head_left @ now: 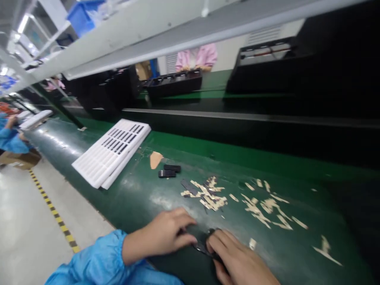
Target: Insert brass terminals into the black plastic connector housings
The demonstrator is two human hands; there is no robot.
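My left hand (168,231) is curled, its thumb and fingers bent around the near end of a small dark, shiny piece (201,248). Motion blur hides the exact grip. Close beside it, my right hand (234,255) is closed on a black piece, mostly covered by the fingers; whether the two hands hold one part or two, I cannot tell. Just beyond the hands lies a heap of pale peeled strips (212,194) with a few dark flat pieces (188,186) in it. Two black ribbed parts (168,173) rest on the green bench farther back.
Stacked white slotted trays (114,152), partly filled with black parts, stand at left. A tan scrap (155,159) lies nearby. More pale strips (267,208) are scattered to the right. A shelf (142,43) overhangs the green bench (133,202). Other people sit across and at far left.
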